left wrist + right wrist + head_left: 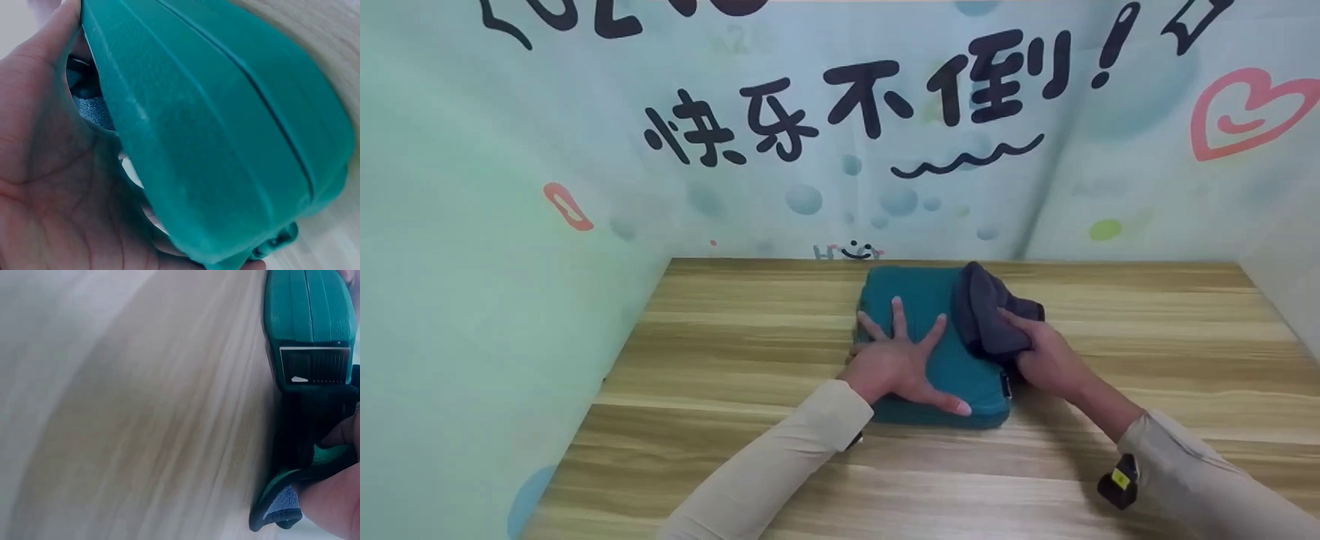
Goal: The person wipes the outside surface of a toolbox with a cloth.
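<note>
A teal case (pixel 911 285) with rounded edges lies flat on the table. My left hand (pixel 892 367) presses its top, fingers spread wide and thumb toward the near right corner. In the left wrist view the palm borders the case side (pixel 225 129), where a dark groove runs along it. Over the far right part of the case is a bunched dark grey cloth (pixel 994 322). My right hand (pixel 1050 360) grips that cloth at the case's right edge. The right wrist view shows a black tag (pixel 315 365) on the case and the cloth's dark-edged corner (pixel 281 503).
The wood-grain table (pixel 750 330) extends on both sides of the case. A printed backdrop (pixel 780 195) with dark lettering rises behind its far edge, and pale sheets stand at left and right. A small black device (pixel 1117 480) hangs by the right sleeve.
</note>
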### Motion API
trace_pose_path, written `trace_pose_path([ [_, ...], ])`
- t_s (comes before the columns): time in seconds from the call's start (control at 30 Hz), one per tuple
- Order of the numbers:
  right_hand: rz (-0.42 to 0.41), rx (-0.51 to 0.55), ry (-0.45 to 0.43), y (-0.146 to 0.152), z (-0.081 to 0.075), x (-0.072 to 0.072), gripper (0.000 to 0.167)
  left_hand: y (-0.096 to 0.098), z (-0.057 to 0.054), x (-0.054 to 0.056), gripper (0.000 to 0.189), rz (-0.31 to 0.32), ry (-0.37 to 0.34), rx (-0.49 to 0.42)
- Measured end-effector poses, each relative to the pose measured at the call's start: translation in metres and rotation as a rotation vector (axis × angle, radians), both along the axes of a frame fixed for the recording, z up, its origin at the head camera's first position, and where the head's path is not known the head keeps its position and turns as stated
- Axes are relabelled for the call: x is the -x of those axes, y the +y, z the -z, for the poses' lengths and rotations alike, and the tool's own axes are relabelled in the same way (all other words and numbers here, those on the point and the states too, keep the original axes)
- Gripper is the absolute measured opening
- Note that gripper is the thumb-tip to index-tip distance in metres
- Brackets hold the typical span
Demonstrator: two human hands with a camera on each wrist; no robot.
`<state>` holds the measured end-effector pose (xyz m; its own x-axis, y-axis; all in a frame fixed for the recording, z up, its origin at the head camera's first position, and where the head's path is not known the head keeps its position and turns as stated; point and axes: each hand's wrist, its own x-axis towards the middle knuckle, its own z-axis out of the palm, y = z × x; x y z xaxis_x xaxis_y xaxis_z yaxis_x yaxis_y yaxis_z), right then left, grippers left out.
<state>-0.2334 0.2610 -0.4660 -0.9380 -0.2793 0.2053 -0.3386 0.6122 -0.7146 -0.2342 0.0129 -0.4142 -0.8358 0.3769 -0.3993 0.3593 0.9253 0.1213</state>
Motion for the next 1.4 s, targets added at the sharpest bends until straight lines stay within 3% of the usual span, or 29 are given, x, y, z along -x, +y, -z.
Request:
trace_pose_path([
  [0.3,0.040,0.123,-0.034,-0.005,0.009,0.000,0.060,0.002,0.005,0.001,0.126,-0.012,0.006,-0.010],
  [0.47,0.043,0.251,-0.053,-0.009,0.013,-0.013,0.050,0.004,0.007,0.000,0.125,-0.023,0.026,-0.010],
  [0.63,0.055,0.297,-0.068,-0.013,0.013,-0.032,0.049,0.004,0.006,0.001,0.126,-0.042,0.034,-0.001],
  [0.87,0.078,0.277,-0.071,-0.016,0.009,-0.058,0.046,0.006,0.007,0.004,0.126,-0.056,0.040,0.020],
  [1.07,0.086,0.303,-0.126,-0.015,0.007,-0.075,0.053,0.006,0.006,0.005,0.126,-0.056,0.030,0.034],
  [1.27,0.065,0.275,-0.179,-0.009,0.002,-0.079,0.056,0.001,0.005,0.005,0.125,-0.049,0.021,0.011],
  [1.4,0.071,0.271,-0.211,-0.004,-0.002,-0.076,0.049,-0.010,0.001,0.007,0.116,-0.030,-0.018,-0.102],
])
